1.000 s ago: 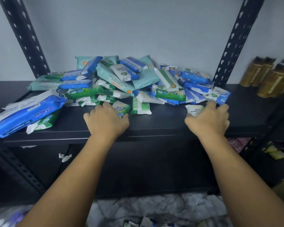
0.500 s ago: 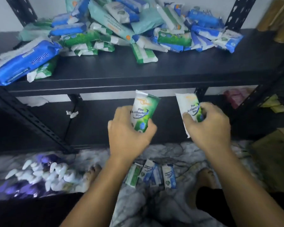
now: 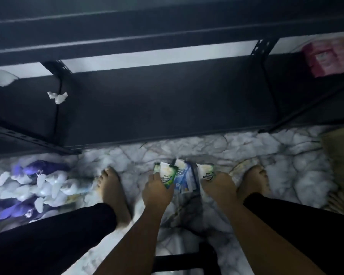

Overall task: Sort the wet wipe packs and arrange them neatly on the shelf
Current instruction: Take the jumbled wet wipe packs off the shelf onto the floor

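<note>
1. The left hand (image 3: 158, 192) is gripping a small green-and-white soft plastic wipe pack (image 3: 168, 173) by its near end, low over the white marbled floor (image 3: 286, 155).
2. The right hand (image 3: 219, 187) is gripping a white, green-printed wipe pack (image 3: 206, 171) the same way.
3. Between the hands, a short row of blue-and-white wipe packs (image 3: 185, 178) is lying on the floor, long axes running near to far, matching both held packs.
4. The left pack is overlapping the row's left edge, and the right pack is sitting just beside its right edge. I cannot tell whether either is touching the floor.
5. The black metal shelf (image 3: 167, 100) is standing farther off, so both packs look to be joining this floor row.
</note>
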The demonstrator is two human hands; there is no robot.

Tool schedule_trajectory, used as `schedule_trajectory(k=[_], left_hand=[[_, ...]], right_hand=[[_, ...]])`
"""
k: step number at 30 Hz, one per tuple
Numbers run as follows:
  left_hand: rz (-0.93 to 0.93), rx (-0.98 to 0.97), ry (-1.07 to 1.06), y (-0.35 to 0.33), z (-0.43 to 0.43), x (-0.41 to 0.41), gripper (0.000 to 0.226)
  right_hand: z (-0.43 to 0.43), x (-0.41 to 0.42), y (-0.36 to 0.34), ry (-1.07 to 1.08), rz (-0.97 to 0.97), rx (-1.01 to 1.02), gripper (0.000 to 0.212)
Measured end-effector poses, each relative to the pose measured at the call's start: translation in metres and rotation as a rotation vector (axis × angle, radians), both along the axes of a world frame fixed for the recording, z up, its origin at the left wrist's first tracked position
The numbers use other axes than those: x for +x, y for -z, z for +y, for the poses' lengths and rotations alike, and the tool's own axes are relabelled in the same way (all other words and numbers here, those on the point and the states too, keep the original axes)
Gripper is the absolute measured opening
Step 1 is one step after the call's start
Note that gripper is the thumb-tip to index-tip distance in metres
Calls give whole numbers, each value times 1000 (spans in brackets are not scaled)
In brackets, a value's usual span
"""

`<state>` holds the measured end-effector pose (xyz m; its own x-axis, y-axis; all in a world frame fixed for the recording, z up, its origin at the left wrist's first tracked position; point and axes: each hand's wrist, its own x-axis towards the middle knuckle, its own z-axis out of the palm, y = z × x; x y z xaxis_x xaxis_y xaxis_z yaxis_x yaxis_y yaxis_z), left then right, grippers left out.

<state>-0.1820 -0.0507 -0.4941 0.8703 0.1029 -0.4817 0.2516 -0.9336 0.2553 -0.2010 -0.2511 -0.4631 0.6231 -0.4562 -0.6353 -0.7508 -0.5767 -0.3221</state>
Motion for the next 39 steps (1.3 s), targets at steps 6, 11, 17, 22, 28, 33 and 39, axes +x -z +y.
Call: schedule_trajectory(k=[6,11,17,22,28,33,39], left_hand=[[16,-48,-12,38,3,-3,72],[7,-41,66,40,6,-3,87],[-85,30,87,0,-3,12,75],[-277,-154,142,-77,-27,36,67],[-739,-360,318,-211,-66,61,55],[-1040,-457,466,-324,-86,76,38],[-1170,-411,535,-395,-109,119,33]], right_hand=[[13,-3,43,-67,45,-19,59],[15,-8,50,-85,42,-75,60],[10,10,11,-44,-44,-88,53],[7,38,-63,-17,-259,-107,39],[-10,67,-196,4,-702,-193,34],[-42,75,-308,-11,-1122,-295,12],[-95,104,-386,-1,-1153,-402,20]])
